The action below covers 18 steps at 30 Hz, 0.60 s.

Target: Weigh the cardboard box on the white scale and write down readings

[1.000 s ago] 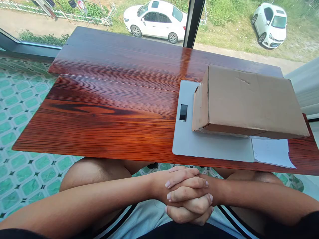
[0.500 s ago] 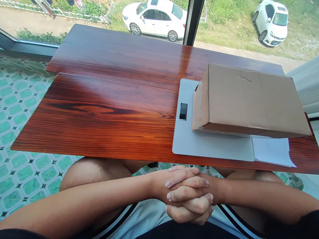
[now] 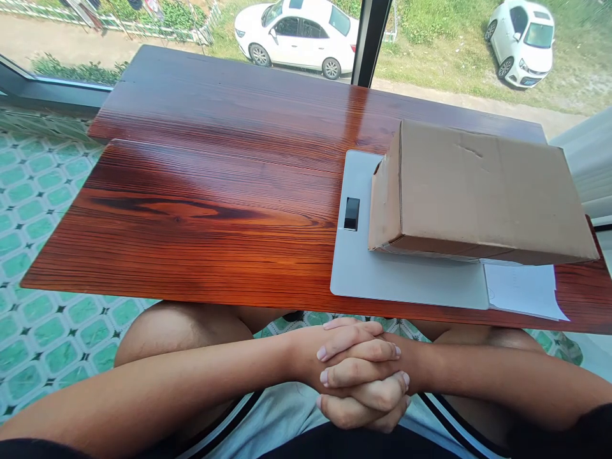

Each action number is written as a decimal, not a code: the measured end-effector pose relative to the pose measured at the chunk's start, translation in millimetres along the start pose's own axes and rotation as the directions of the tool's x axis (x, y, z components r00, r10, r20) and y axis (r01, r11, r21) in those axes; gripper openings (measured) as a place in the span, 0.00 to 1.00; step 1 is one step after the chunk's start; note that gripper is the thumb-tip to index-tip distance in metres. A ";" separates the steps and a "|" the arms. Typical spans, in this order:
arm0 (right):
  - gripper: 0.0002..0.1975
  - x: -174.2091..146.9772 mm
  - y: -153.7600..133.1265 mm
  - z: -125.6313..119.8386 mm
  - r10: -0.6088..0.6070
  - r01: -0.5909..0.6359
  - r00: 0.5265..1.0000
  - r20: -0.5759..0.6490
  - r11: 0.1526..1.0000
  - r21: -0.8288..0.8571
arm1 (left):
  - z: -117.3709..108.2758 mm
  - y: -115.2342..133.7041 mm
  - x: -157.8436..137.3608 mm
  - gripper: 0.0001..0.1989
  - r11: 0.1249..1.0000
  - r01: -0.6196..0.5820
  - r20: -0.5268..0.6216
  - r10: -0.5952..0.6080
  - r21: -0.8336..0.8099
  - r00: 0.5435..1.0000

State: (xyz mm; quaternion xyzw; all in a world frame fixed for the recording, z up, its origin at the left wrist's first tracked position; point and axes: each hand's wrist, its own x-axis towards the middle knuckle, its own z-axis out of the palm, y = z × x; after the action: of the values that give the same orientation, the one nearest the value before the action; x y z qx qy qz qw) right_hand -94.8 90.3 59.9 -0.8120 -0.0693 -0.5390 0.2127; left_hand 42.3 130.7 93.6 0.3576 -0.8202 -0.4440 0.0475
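My left hand [image 3: 319,368] and my right hand [image 3: 404,363] are clasped over my lap, fingers interlaced and folded down on each other. No object shows in either one; the palms are hidden. Just beyond them runs the near edge of a glossy red-brown wooden table [image 3: 191,255]. Toward its right side lies a flat pale grey glass scale [image 3: 406,280] with a small dark display [image 3: 351,213]. A closed brown cardboard box [image 3: 482,191] rests on the scale and overhangs it to the right. My hands touch neither.
White papers [image 3: 521,290] lie beside the scale, partly under the box's overhang. My knees [image 3: 176,328] are close to the table's near edge. Behind the table is a window with a dark frame post [image 3: 370,44]; a pale curtain [image 3: 588,159] hangs at right.
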 end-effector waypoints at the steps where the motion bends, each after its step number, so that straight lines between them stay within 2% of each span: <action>1: 0.14 -0.8 0.8 0.1 0.009 -0.009 1.000 -0.003 1.000 0.015 | -1.4 1.6 -0.4 0.31 1.000 0.011 0.009 -0.011 -0.007 1.000; 6: 0.16 -6.6 5.8 0.9 -0.058 0.058 0.998 0.021 0.998 0.005 | -3.7 5.5 -1.4 0.30 1.000 0.015 0.017 -0.014 -0.010 1.000; 11: 0.19 -7.2 3.8 1.4 0.041 -0.042 0.999 0.029 0.999 0.033 | -0.2 5.7 -2.3 0.30 1.000 0.017 -0.011 -0.018 -0.017 1.000; 18: 0.21 -5.9 1.5 1.0 0.040 -0.040 0.999 0.033 0.999 0.018 | 9.0 -0.2 -2.8 0.28 1.000 -0.023 -0.131 0.021 -0.018 0.991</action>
State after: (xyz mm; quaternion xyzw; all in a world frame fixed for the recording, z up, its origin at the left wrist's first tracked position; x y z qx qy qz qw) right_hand -95.9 90.1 53.8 -0.8200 -0.0616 -0.5205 0.2300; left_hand 41.0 138.6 88.7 0.3765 -0.8148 -0.4269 0.1096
